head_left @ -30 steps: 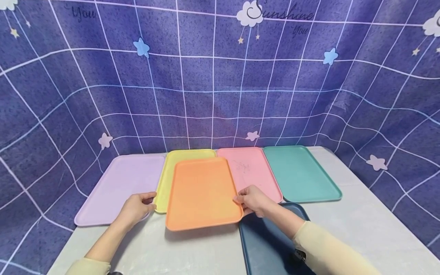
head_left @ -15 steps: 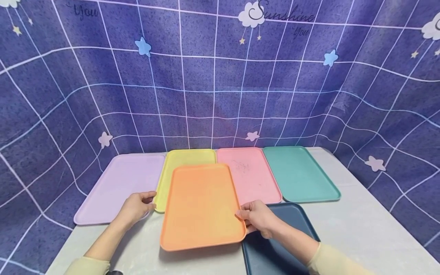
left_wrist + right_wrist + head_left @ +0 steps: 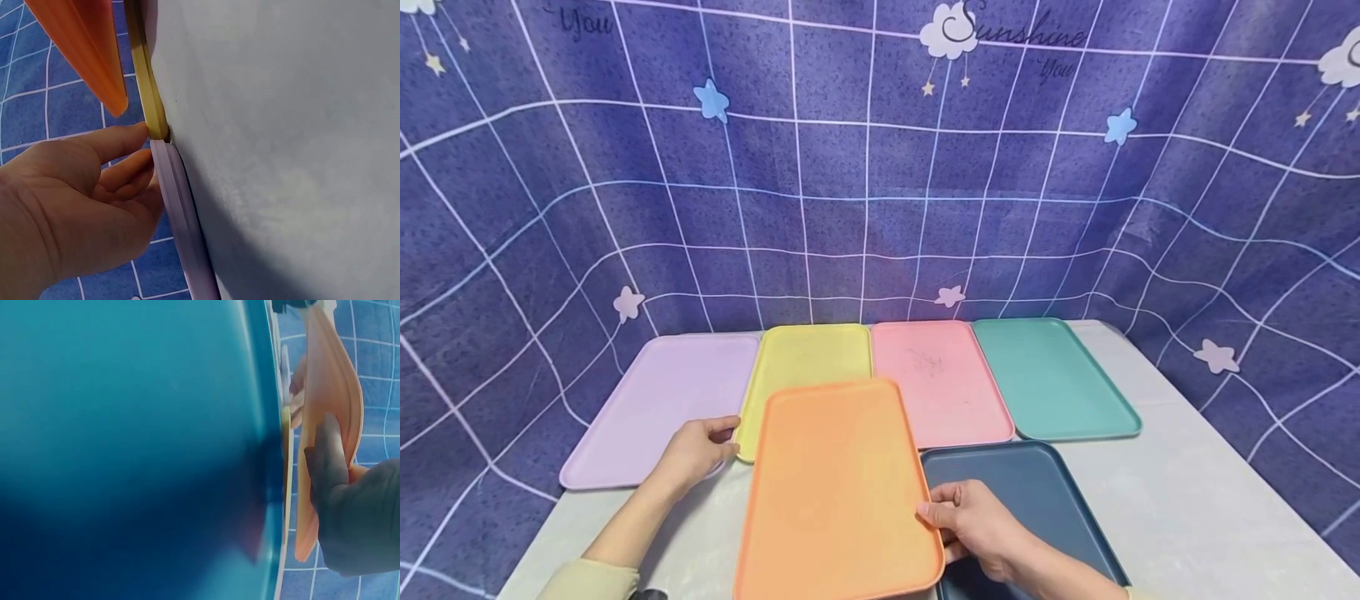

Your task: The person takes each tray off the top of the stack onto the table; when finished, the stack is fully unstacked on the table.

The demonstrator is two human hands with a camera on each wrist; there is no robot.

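My right hand (image 3: 981, 529) grips the right edge of an orange tray (image 3: 838, 492), thumb on top and fingers beneath. The tray is raised and tilted, overlapping a dark blue tray (image 3: 1030, 483) in the head view. My left hand (image 3: 695, 454) rests at the seam between a lavender tray (image 3: 662, 400) and a yellow tray (image 3: 816, 358). In the left wrist view, a fingertip of that hand (image 3: 81, 200) touches the edge of the yellow tray (image 3: 148, 94), beside the end of the lavender tray (image 3: 181, 219). The orange tray covers the yellow tray's near right part.
A pink tray (image 3: 943, 387) and a green tray (image 3: 1056, 379) continue the back row to the right. All lie on a white-covered table (image 3: 1195, 483). A purple-blue gridded curtain (image 3: 880, 167) with stars and clouds hangs behind and on both sides.
My right hand has drawn the orange tray toward the body and slightly left, uncovering more of the yellow, pink and dark blue trays. My left hand has stayed in place.
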